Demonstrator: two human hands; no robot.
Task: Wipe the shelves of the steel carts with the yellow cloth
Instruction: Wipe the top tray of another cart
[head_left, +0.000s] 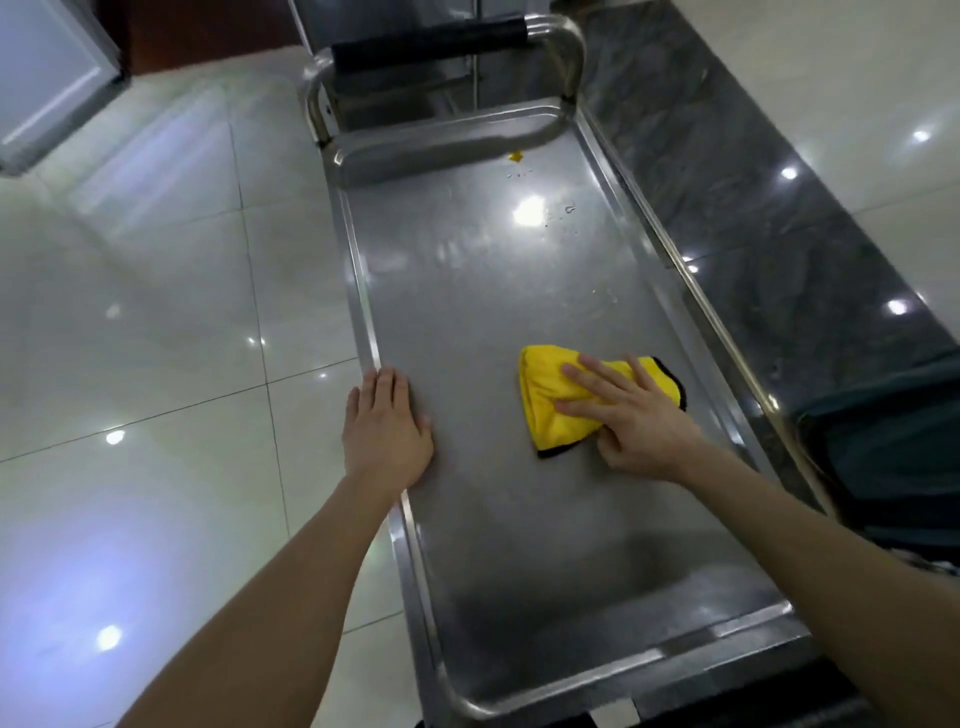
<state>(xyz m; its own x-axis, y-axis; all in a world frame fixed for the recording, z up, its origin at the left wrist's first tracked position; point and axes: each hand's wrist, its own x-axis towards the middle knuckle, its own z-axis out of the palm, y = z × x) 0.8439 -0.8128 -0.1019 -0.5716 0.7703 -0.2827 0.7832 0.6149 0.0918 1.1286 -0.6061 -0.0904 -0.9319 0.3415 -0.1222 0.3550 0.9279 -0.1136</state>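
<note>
– So, what is the biggest thing around the person?
– Glossy pale floor tiles (156, 312), with a dark stone strip (753, 208) running along the cart's right side. Over them stands the steel cart. Its top shelf (467, 312) fills the middle of the view, with a raised rim all round and a tubular handle (431, 44) with a black grip at the far end.
– And the hands?
– The left hand (387, 436) lies flat and relaxed on the shelf's left rim, holding nothing, seemingly steadying the cart. The right hand (639, 415) presses the yellow cloth (545, 405) down with fingers spread straight across it. The thumb sits at the cloth's near edge, so it is a press rather than a grasp. The cloth lies bunched on the shelf, right of centre, about midway along.
– What is left to wipe?
– Water droplets (569, 210) near the far end, and a small yellow speck (515, 156) close to the far rim. That stretch looks untouched.
– What could go wrong?
– Probably three things. A long push toward the handle could shift the cart on that slick floor if the left hand eases off. The bunched cloth, only pressed, could slide out from under the fingers and leave streaks. And a wipe stopping short of the rim would likely trap the speck in the corner.
</note>
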